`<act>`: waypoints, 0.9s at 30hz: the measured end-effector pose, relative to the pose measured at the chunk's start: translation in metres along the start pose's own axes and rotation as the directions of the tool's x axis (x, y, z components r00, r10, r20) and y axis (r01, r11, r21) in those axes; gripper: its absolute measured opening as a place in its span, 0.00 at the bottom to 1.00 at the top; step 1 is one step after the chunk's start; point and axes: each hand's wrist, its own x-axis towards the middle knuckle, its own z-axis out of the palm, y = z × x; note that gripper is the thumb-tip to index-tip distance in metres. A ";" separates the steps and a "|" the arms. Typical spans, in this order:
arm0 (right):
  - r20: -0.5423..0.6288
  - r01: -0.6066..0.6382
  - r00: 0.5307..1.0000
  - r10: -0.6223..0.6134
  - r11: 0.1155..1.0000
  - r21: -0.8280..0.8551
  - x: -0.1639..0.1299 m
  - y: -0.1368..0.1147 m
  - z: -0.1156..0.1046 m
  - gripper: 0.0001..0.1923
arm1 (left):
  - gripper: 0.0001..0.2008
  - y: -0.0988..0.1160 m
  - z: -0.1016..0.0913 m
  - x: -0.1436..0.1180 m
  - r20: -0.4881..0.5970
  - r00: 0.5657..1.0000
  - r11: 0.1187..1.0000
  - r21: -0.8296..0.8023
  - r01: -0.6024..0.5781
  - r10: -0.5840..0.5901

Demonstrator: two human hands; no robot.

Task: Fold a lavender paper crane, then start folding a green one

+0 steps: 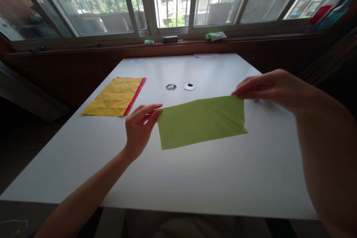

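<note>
Green paper: from my remote seat I see a green rectangular paper sheet [202, 121] held out over the smooth white tabletop [195, 178]; I cannot tell whether its lower edge touches the surface.
Left hand: the bare left hand [138, 128] is at the green sheet's upper left corner, thumb and index fingers pinched on the paper.
Right hand: the bare right hand [275, 87] is at the green sheet's upper right corner, its fingers closed on the edge; the thumb is mostly hidden from me.
Sheet's lie: the top edge slants up toward the right hand, faint wrinkles cross the right half, and the lower right corner juts out in a small point.
Yellow paper: a yellow paper sheet covered in crease lines [111, 96] lies flat, left of the green sheet and a little beyond it.
Red paper: a pinkish-red paper sheet [136, 95] shows from under the yellow one, along the side facing the green sheet.
Round pieces: a grey disc [171, 87] and a white disc with a dark opening [188, 88] sit apart, just beyond the green sheet's top edge.
Windowsill: a brown windowsill [117, 46], well beyond the green sheet, carries a small dark box [170, 39] and a green-and-white packet [216, 36].
</note>
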 end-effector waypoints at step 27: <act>0.025 -0.015 1.000 0.014 0.999 0.030 0.003 -0.001 0.006 0.12 | 0.08 -0.016 -0.002 0.005 0.126 0.988 0.981 0.184 0.063 -0.087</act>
